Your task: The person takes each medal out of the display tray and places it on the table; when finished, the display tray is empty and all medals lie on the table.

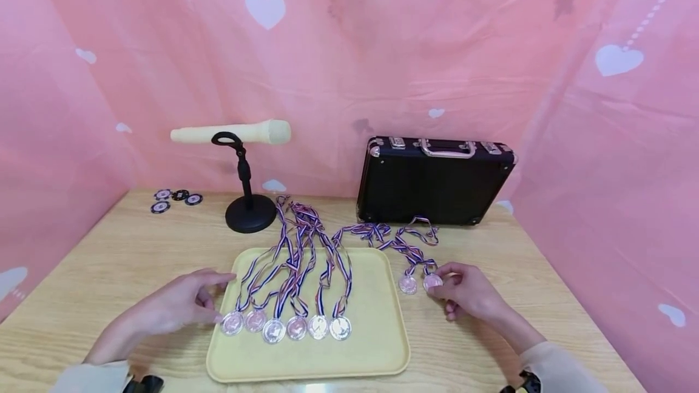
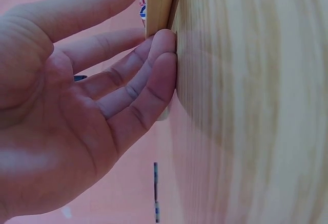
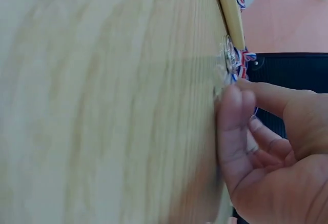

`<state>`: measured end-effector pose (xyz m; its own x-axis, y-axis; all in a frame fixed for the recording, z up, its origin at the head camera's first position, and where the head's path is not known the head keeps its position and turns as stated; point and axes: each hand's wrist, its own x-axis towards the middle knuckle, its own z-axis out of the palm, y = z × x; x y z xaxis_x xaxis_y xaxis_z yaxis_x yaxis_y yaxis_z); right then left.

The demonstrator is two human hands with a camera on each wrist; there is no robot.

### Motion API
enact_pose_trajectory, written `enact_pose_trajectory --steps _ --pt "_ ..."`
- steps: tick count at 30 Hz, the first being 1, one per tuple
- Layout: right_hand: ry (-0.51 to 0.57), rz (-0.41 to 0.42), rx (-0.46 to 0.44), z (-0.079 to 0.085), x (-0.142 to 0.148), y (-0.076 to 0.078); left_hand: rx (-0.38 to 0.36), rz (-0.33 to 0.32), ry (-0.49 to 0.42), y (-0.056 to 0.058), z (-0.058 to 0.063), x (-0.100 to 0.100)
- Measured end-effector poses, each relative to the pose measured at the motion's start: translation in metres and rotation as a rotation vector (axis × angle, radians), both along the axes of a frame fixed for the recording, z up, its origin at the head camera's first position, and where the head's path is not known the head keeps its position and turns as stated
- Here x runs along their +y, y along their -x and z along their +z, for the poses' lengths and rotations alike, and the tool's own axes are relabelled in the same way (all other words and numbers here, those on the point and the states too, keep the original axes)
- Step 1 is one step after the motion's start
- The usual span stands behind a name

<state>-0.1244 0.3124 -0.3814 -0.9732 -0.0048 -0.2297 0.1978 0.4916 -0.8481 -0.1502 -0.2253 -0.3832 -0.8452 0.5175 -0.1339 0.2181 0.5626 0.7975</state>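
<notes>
Several silver medals (image 1: 274,331) lie in a row on a yellow tray (image 1: 371,344), their striped ribbons (image 1: 306,217) running back over its far rim. My left hand (image 1: 177,305) is at the tray's left rim, its thumb tip by the leftmost medal (image 1: 233,323). In the left wrist view, the fingers (image 2: 138,101) of that hand are loosely bent against the tray's edge (image 2: 160,8). Right of the tray, two more medals lie on the table. With thumb and index finger my right hand (image 1: 469,293) pinches the outer one (image 1: 433,282); the other medal (image 1: 408,284) lies beside it.
A black briefcase (image 1: 431,190) stands at the back right. At the back left, a black stand (image 1: 250,214) holds a cream microphone (image 1: 229,133). Several poker chips (image 1: 180,195) lie left of it on the wooden table (image 1: 125,247). Pink cloth (image 1: 338,65) hangs behind.
</notes>
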Motion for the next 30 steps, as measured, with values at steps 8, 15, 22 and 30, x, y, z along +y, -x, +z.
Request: enact_pose_trajectory --steps 8,15,22,30 --pt "-0.128 -0.028 0.083 0.004 -0.007 -0.002 0.038 -0.012 0.008 0.001 0.003 -0.003" --pt "-0.223 -0.057 0.136 0.002 -0.015 0.0 0.033 -0.02 -0.002 0.002 0.004 -0.003" --pt "-0.269 -0.047 0.157 0.001 -0.017 0.001 0.032 -0.011 0.009 0.002 0.004 -0.002" --pt "-0.386 -0.001 0.203 0.002 -0.017 0.0 0.007 -0.004 0.0 0.0 0.001 -0.001"
